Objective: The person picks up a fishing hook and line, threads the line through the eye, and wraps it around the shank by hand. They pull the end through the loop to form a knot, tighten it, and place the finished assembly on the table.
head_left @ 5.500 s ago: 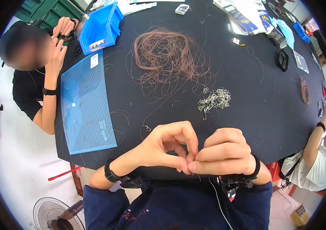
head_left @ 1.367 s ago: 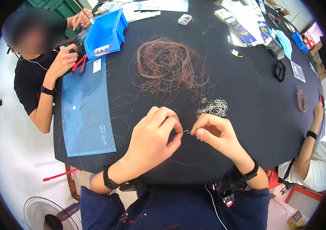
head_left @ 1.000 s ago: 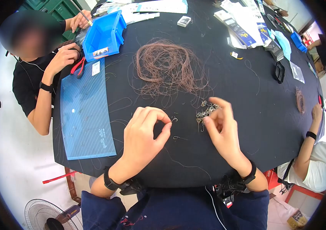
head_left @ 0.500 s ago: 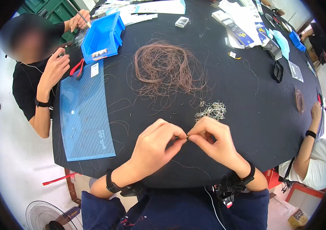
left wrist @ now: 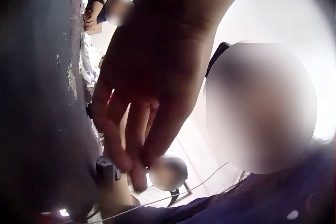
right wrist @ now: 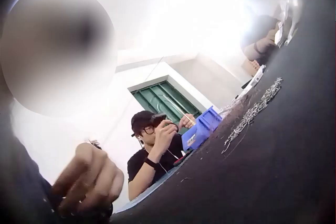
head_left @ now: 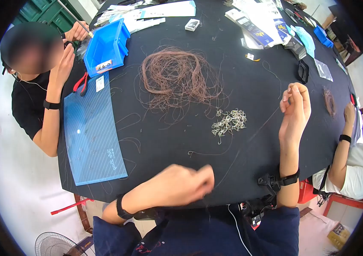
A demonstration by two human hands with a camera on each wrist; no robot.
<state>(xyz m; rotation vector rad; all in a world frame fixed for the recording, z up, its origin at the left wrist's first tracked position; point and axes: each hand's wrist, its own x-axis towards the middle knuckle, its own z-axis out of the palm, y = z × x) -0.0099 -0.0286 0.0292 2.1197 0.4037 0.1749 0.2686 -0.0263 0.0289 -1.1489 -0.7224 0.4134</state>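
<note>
Well left of a heap of small metal hooks [head_left: 230, 123], a translucent blue sleeve [head_left: 91, 141] lies on the worktop [head_left: 160, 147]. Beyond the heap, leftward, sprawls a brown tangle of strands [head_left: 177, 81]. Nearer the person, left of the heap, the blurred left hand [head_left: 182, 185] curls its fingers around a thin line [head_left: 262, 126]; right of the heap, the right hand [head_left: 295, 112] pinches the line's other end between bunched fingers.

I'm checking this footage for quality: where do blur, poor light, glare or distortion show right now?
Head view: fisheye curvature bows the black table, corners fall dark, and the left hand looks motion-blurred; left wrist view: that hand is shadowed against a bright background; right wrist view: glare whites out the upper middle, and the left hand looks soft.
</note>
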